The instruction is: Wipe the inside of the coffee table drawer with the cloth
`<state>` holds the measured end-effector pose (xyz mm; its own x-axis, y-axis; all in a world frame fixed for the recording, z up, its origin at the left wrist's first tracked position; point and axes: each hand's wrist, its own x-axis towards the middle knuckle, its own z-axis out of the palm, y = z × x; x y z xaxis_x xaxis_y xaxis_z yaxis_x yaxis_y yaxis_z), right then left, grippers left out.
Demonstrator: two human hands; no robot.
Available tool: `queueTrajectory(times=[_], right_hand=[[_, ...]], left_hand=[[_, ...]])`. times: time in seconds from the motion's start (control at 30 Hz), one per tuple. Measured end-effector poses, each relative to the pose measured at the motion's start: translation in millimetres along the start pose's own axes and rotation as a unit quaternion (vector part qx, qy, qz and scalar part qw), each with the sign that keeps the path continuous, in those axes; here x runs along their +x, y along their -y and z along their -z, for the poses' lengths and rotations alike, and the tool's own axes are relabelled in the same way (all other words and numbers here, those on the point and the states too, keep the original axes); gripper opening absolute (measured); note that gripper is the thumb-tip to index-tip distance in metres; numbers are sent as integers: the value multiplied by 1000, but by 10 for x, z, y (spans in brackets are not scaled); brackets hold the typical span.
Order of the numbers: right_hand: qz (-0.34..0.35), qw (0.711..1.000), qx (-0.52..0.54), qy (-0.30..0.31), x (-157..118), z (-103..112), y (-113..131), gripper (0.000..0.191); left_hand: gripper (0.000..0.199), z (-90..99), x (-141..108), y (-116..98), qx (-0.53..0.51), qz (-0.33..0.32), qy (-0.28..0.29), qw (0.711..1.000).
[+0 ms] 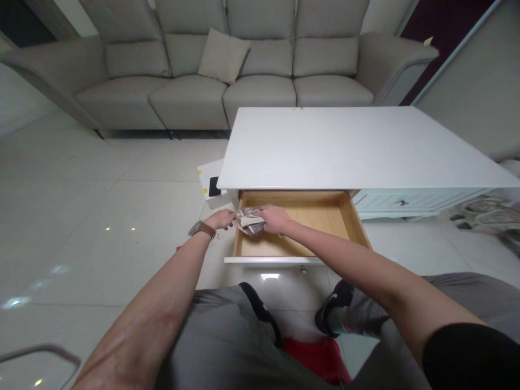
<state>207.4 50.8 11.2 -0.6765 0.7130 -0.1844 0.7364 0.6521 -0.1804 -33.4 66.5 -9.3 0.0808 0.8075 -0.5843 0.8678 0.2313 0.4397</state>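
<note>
My right hand (276,219) is closed on a bunched, patterned cloth (251,221) in grey-purple and cream. The cloth is over the left side of a pulled-out wooden drawer (325,216). Just left of the drawer's side wall, my left hand (221,219) has its fingers curled in close to the cloth's left edge. What those fingers hold, if anything, is hidden from me. A watch with a brown strap (203,229) is on my left wrist.
The drawer belongs to a white table (325,146) with a second, shut drawer (402,202) on its right. A white box (212,181) stands on the floor by the table's left end. A red thing (317,357) lies between my feet. Behind is a grey sofa (260,92).
</note>
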Motion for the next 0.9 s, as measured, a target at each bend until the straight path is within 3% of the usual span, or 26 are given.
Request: queueTrajectory(times=[0.13, 0.23, 0.43, 0.53, 0.63, 0.77, 0.9], right_hand=[[-65, 994, -48, 69, -231, -313, -481, 59], [-61, 989, -68, 121, -302, -556, -627, 61], [-23, 990, -76, 118, 42, -643, -455, 59], [6, 992, -77, 102, 256, -639, -354, 55], [25, 992, -80, 99, 313, -634, -404, 51], [-5, 991, -94, 95, 65, -522, -818, 45], [-159, 970, -138, 120, -435, -301, -1449, 21]], left_hand=[[32, -76, -9, -3, -45, -14, 33, 998], [29, -135, -2, -49, 8, -29, 64, 997], [15, -145, 35, -170, 177, -33, 66, 981], [15, -130, 64, -191, 182, -27, 76, 980], [16, -124, 80, -190, 177, -19, 78, 981], [14, -121, 67, -191, 191, -25, 67, 979], [11, -133, 60, -187, 187, -37, 67, 979]])
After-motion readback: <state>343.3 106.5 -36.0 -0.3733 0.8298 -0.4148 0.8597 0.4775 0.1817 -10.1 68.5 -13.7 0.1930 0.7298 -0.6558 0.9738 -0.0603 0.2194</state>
